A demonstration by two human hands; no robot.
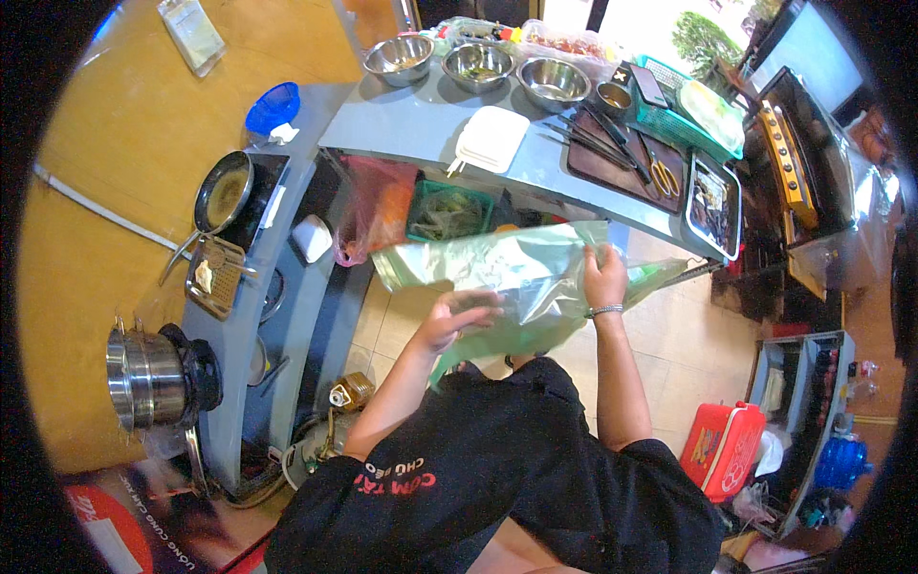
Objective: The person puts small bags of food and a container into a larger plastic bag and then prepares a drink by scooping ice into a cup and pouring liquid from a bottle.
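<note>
A pale green, translucent plastic bag [478, 260] is spread out in front of my body, above the floor. My right hand [604, 277] is closed on its right part, the fist turned up. My left hand [461, 320] is at the bag's lower left side with fingers stretched out, slightly blurred; whether they touch the plastic I cannot tell. Beyond the bag, a white foam food box [492, 139] lies on the grey counter [382, 129], nearest to the front edge.
Steel bowls [553, 84] line the counter's back. Tongs and scissors [658, 172] lie on a brown cutting board [588, 158], beside a metal tray [715, 206]. To the left are a frying pan [226, 191] and a steel pot [148, 378]. A red cooler [724, 450] stands at right.
</note>
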